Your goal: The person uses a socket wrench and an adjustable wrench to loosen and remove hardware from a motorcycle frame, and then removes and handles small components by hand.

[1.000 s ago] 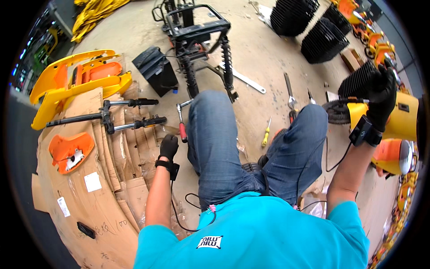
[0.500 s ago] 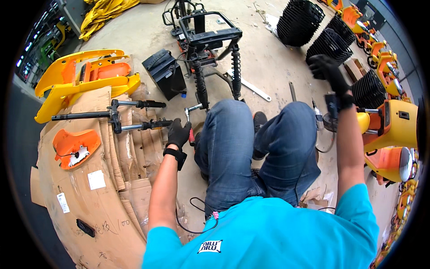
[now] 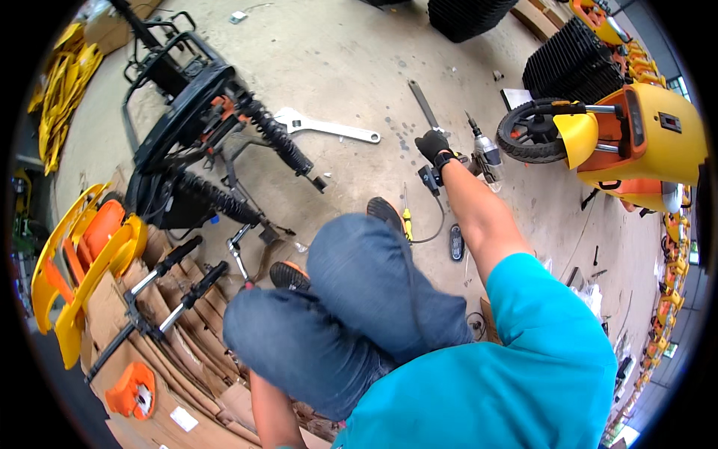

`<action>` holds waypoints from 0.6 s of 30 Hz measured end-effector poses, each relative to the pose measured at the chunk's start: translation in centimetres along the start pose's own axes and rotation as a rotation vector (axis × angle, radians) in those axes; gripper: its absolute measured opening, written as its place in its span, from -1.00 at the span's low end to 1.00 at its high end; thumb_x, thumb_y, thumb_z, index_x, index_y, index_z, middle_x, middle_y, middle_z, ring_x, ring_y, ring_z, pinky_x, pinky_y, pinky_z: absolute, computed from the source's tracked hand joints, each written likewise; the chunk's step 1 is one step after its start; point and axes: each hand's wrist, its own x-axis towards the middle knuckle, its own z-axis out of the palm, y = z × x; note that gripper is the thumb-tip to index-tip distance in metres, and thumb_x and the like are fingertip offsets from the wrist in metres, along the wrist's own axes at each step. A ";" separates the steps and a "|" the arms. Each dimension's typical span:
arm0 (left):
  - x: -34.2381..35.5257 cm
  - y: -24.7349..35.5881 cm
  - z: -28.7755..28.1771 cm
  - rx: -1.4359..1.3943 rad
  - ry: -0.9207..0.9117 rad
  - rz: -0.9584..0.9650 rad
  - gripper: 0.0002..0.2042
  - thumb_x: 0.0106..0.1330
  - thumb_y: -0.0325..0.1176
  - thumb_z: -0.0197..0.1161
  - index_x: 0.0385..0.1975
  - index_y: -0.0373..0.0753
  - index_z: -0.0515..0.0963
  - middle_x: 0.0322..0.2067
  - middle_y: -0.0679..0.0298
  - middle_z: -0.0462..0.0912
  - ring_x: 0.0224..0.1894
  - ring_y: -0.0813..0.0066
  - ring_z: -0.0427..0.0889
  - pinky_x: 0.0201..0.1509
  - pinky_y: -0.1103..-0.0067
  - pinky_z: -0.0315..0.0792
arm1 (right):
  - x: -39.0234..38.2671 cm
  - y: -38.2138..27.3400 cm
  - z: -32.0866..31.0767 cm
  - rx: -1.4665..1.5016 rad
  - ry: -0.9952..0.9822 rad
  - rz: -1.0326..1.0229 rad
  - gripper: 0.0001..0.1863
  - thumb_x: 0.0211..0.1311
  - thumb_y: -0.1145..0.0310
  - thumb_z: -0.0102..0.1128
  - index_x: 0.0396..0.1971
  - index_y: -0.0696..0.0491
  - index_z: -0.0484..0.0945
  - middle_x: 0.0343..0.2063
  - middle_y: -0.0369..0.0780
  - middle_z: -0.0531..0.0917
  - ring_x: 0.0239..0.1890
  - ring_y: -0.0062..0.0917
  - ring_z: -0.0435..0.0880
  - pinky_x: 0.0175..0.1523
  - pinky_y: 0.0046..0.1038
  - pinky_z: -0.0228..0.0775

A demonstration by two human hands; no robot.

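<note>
My right hand (image 3: 431, 144), in a black glove, is reached out over the floor with its fingers curled in. It is beside the lower end of a dark flat metal bar (image 3: 424, 103) and left of a grey power driver (image 3: 488, 156); whatever it grips is hidden. Behind my left knee my left hand is out of sight; only the bare left forearm (image 3: 271, 410) shows. A chrome ratchet wrench (image 3: 238, 256) with a red grip leans near that knee, its head close to the lower end of a shock absorber (image 3: 217, 198) on the black vehicle frame (image 3: 179, 127).
A large adjustable wrench (image 3: 329, 129) and a yellow screwdriver (image 3: 406, 217) lie on the floor. Flattened cardboard (image 3: 187, 367) at left bears a front fork (image 3: 146, 314) and an orange part (image 3: 133, 391). A yellow scooter (image 3: 658, 142) and stacked black crates (image 3: 576, 63) stand right.
My view has turned to the right. My right hand has come down from the air to the floor near the driver. My left hand, earlier on the ratchet wrench's red grip, has gone from view.
</note>
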 end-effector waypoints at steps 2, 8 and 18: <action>-0.9 -0.7 -0.8 -0.031 0.018 -0.054 -0.53 0.28 -0.12 0.17 0.06 -0.34 0.38 -0.25 0.05 0.54 -0.33 0.29 0.60 -0.24 0.45 0.51 | 2.2 -0.5 2.0 0.025 0.069 0.061 -0.45 0.06 0.04 0.18 -0.12 0.21 0.55 -0.16 0.10 0.63 -0.04 -0.09 0.61 0.08 -0.22 0.44; -0.3 -0.5 -0.6 -0.069 -0.008 -0.132 -0.58 0.33 -0.21 0.16 0.09 -0.31 0.35 -0.31 0.16 0.52 -0.44 0.43 0.60 -0.35 0.51 0.54 | 11.2 5.3 6.8 -0.057 0.146 0.186 -0.40 0.05 0.06 0.19 0.00 0.16 0.36 -0.15 0.12 0.60 -0.05 0.00 0.58 0.06 -0.10 0.44; -1.5 3.5 -0.5 -0.043 0.088 -0.345 -0.55 0.27 -0.29 0.17 0.13 -0.30 0.31 -0.37 0.18 0.54 -0.44 0.44 0.64 -0.41 0.53 0.53 | 9.2 4.0 7.0 -0.138 -0.066 0.213 -0.30 -0.05 0.07 0.29 0.06 0.14 0.32 0.06 0.06 0.45 0.08 -0.04 0.51 0.12 -0.15 0.43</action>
